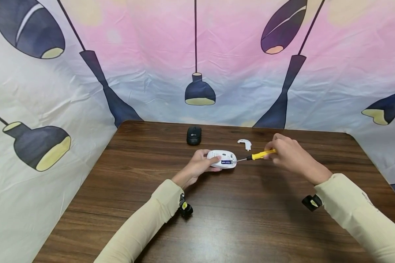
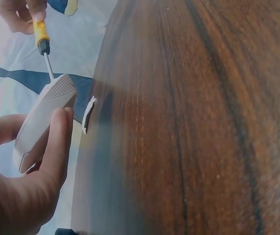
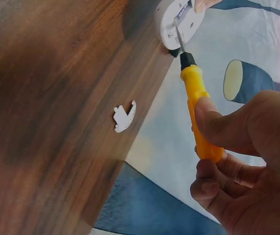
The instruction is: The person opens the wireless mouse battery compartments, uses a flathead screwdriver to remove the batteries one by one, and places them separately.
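My left hand (image 1: 199, 164) grips a white computer mouse (image 1: 217, 155), underside up, with the thumb over its bottom face. A dark blue battery (image 1: 226, 162) shows in the mouse's uncovered compartment. My right hand (image 1: 288, 155) holds a yellow screwdriver (image 1: 259, 155) by its handle. The screwdriver's metal shaft (image 3: 180, 39) reaches to the compartment end of the mouse; whether its tip touches the battery I cannot tell. In the left wrist view, fingers (image 2: 57, 142) support the mouse's side, and the shaft meets its far end.
A white battery cover (image 1: 245, 143) lies on the brown wooden table (image 1: 217, 226) beyond the screwdriver. Behind my left hand sits a black mouse (image 1: 194, 135). A patterned cloth (image 1: 158, 54) hangs along the table's back edge.
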Tool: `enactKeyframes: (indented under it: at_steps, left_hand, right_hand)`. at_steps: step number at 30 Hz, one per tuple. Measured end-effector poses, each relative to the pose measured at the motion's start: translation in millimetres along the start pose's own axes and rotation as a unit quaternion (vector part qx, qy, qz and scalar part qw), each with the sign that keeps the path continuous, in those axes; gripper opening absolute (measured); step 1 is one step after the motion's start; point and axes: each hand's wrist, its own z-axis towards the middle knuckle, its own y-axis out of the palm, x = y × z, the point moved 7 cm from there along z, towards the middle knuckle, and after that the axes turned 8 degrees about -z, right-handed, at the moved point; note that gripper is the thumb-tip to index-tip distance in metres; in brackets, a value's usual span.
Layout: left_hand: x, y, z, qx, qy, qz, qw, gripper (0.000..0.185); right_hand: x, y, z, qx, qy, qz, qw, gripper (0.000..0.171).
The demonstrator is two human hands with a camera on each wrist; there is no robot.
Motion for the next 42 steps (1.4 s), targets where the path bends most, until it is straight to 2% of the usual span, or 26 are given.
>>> enactKeyframes:
  at_steps: [9, 19, 31, 42]
  left_hand:
    - [-0.3, 2.6, -1.6, -0.009, -0.004, -0.01, 0.9999, 0.043]
    - [0.2, 4.4, -3.7, -0.017, -0.014, -0.028, 0.9994, 0.045]
    - [-0.4, 5.7, -4.4, -0.029, -0.015, -0.033, 0.9989, 0.044]
    - [-1.9, 5.9, -4.3, -0.037, -0.018, -0.032, 0.9987, 0.044]
  right_hand:
    - [14.6, 13.6, -5.7, -0.009, 0.016, 0.032, 0.999, 0.02]
    - [29.0, 28.2, -12.5, 0.01, 0.026, 0.074, 0.997, 0.019]
    - [42.1, 49.7, -19.5, 0.002, 0.056, 0.158, 0.986, 0.017]
    - [47.4, 61.1, -22.6, -0.014, 0.066, 0.2, 0.977, 0.019]
